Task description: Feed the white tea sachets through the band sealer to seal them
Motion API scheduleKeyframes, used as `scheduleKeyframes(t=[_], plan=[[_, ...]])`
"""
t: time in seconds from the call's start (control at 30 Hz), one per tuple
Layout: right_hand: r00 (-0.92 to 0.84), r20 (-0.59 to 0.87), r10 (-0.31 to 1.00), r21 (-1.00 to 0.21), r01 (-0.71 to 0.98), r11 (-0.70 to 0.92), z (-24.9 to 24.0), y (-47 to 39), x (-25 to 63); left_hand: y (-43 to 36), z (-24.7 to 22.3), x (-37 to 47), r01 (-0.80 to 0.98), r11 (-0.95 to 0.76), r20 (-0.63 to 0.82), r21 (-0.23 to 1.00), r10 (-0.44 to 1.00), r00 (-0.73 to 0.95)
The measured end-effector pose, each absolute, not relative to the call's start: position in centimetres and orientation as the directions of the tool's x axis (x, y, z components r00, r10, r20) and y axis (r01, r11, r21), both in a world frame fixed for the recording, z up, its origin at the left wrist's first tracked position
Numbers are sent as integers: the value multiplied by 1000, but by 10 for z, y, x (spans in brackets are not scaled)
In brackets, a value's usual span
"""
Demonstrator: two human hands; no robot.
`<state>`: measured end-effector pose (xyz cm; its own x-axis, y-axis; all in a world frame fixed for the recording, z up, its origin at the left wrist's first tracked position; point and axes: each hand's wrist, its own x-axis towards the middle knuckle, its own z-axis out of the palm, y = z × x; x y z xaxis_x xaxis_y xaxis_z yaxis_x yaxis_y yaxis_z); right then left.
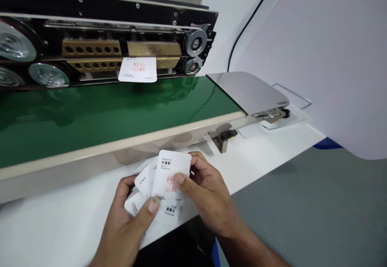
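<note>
I see my left hand [127, 222] gripping a small fan of white sachets [142, 194] just in front of the white table's edge [60, 222], thumb pressed over them, while my right hand [208, 194] pinches the top sachet [171, 174] by its side edge. They look light, thin, flexible and probably slick, so I judge an edge pinch safest. I count about four in hand, though overlaps hide some, and one more sachet [138, 69] riding the sealer [105, 37] above the green belt [115, 105].
</note>
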<state>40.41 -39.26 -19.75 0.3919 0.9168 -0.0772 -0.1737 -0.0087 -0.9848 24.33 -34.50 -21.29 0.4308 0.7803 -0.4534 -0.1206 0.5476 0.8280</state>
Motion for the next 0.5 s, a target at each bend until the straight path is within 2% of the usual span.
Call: scheduleKeyframes(t=[0.07, 0.2, 0.27, 0.4, 0.5], plan=[[401, -40, 915, -991, -133, 15, -196, -392, 405, -345, -214, 244, -105, 541, -449, 834, 777, 441], [388, -55, 920, -938, -335, 85, -197, -388, 402, -345, -217, 244, -74, 530, -454, 845, 784, 423], [420, -40, 906, -917, -376, 133, -200, -385, 403, -345, -218, 244, -63, 519, -450, 852, 789, 418], [471, -18, 882, -931, -331, 157, -203, -384, 405, -344, -217, 243, -18, 506, -445, 862, 775, 450], [477, 27, 878, -963, -222, 150, -197, -391, 408, -345, -219, 245, 57, 447, -427, 893, 799, 422]])
